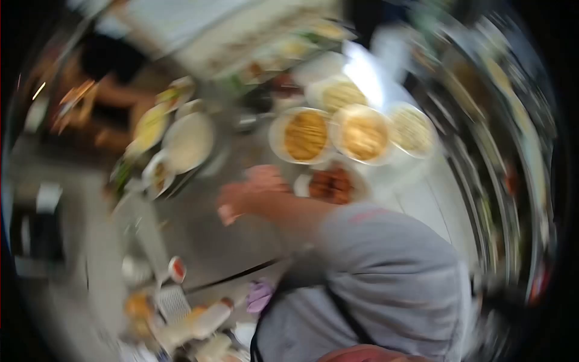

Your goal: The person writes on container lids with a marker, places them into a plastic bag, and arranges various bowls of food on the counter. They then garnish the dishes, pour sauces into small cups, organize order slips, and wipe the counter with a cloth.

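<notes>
My right hand (253,188) reaches leftward over a grey metal worktop (211,232), its arm in a short grey sleeve. Motion smears the fingers, and I cannot tell whether they hold anything. Closest to the wrist is a bowl of reddish-brown pieces (330,184), partly covered by the forearm. Behind it stand a white bowl of orange-yellow food (306,136) and another with paler orange food (365,134). Further right is a bowl of whitish food (412,130); a pale-filled bowl (342,95) sits at the back. My left hand is out of view.
Left of the hand are a large white bowl (189,143), a dish of yellow food (151,127) and a small bowl (158,173). Lower left lie a grater (173,303), a red-topped container (177,269), and a purple cloth (259,294). Shelving (482,139) curves along the right.
</notes>
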The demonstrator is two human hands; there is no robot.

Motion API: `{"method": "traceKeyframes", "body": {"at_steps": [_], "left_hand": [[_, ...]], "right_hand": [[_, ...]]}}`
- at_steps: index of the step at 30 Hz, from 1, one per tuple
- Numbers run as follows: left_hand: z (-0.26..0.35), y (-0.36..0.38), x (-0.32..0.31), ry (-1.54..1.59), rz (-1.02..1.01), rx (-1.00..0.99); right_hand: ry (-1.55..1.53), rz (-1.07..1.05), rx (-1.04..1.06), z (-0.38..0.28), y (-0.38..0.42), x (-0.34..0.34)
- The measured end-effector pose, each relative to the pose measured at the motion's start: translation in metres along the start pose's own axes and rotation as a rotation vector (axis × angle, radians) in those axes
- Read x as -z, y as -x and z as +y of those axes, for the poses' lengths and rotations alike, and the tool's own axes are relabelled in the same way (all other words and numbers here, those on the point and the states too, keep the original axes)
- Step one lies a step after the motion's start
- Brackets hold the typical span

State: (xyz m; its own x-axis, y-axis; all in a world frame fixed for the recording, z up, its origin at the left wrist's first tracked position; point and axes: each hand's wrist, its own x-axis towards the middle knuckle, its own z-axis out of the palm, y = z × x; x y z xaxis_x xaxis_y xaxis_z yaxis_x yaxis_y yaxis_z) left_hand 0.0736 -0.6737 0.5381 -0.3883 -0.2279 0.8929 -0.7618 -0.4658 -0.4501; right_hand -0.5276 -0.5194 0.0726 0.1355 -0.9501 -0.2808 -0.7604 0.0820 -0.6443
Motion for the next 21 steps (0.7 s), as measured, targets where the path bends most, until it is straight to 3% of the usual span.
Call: {"method": "traceKeyframes", "body": {"at_steps": [1,2,4,5,6,7,9,11,13,18,21], "left_hand": [[-0.011,0.01,0.026,0.001,-0.104,0.053],[-0.012,0.023,0.058,-0.005,-0.207,0.128],[0.009,0.024,0.112,-0.06,-0.306,0.346],[0.022,0.018,0.127,-0.087,-0.311,0.446],[0.034,0.012,0.137,-0.111,-0.31,0.531],[0.047,0.007,0.142,-0.124,-0.314,0.595],[0.071,0.005,0.144,-0.126,-0.296,0.64],[0.091,-0.002,0.129,-0.201,-0.121,0.569],[0.097,-0.008,0.157,0.0,-0.327,0.578],[0.1,-0.011,0.151,0.088,-0.263,0.613],[0.101,-0.012,0.146,0.13,-0.235,0.62]], "right_hand": [[-0.114,-0.046,-0.035,0.021,-0.057,-0.04],[-0.034,-0.035,-0.068,0.012,-0.055,-0.039],[0.336,0.185,0.325,0.032,-0.079,-0.075],[0.411,0.194,0.393,0.013,-0.063,-0.059],[0.641,0.305,0.509,0.034,-0.089,-0.081],[0.549,0.297,0.32,0.01,-0.081,-0.074],[0.684,0.296,0.431,0.012,-0.093,-0.083],[0.697,0.377,0.448,0.047,-0.107,-0.087],[0.573,0.453,0.422,0.075,-0.135,-0.107],[0.526,0.437,0.356,0.014,-0.081,-0.075],[0.466,0.487,0.305,0.028,-0.094,-0.085]]}}
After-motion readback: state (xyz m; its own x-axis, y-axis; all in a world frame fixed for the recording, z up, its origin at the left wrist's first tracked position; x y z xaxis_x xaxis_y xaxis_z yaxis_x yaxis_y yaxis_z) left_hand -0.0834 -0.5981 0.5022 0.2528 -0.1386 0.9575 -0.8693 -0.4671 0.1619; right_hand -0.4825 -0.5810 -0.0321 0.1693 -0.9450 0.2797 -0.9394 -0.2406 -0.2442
